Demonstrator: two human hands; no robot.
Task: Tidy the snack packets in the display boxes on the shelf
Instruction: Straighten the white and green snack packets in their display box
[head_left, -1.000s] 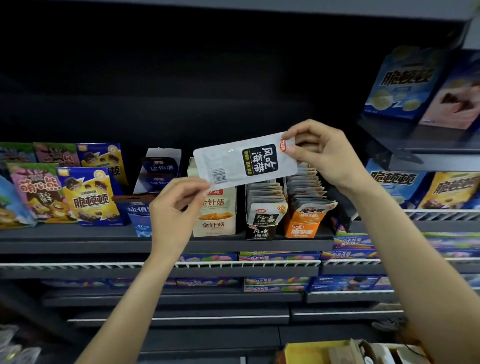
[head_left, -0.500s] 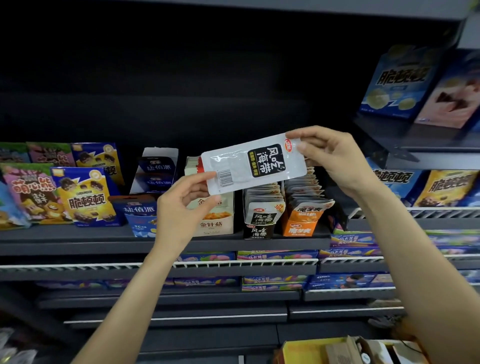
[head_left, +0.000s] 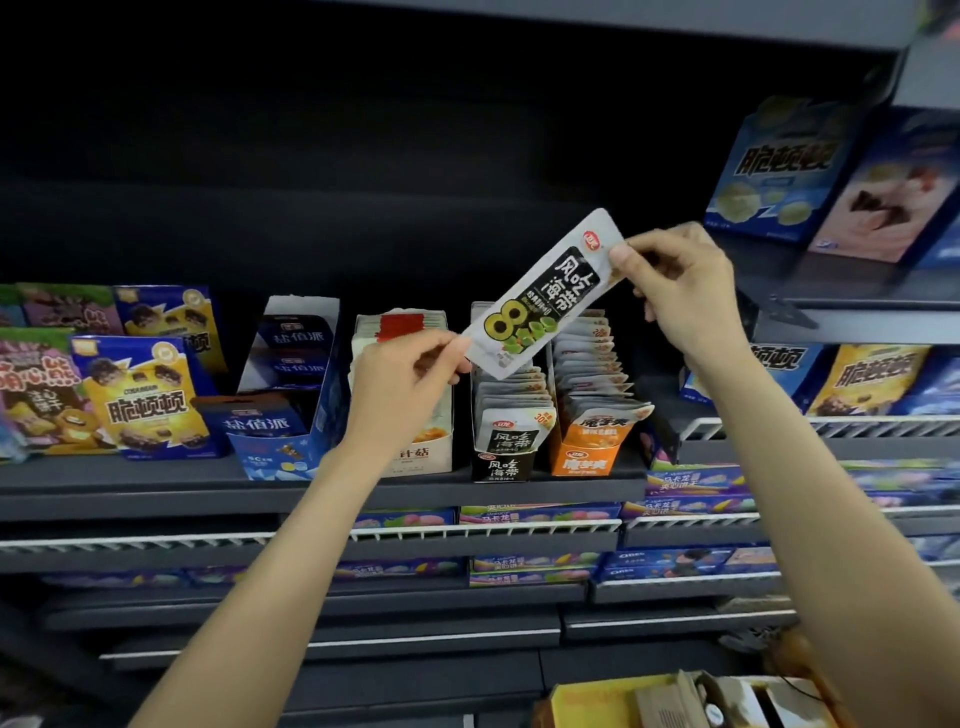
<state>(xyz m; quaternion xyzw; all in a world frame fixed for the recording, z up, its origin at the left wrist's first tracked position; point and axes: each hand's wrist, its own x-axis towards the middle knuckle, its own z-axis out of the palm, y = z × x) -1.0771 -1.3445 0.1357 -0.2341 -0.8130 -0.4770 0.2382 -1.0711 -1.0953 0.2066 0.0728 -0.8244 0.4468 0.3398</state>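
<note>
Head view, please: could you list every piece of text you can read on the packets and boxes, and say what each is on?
"风吃海带": held snack packet, pinched by left hand and right hand.
"风吃海带": black display box.
"魔芋爽": orange display box.
"盐值派": blue display box.
"脆顿顿": yellow-and-blue biscuit box.
"30": sticker on the front packet in the black box.
Smaller print is too blurred to read.

Cream display box (head_left: 415, 457) half behind the left hand (head_left: 400, 389); far-right boxes (head_left: 883, 202) blurred.
</note>
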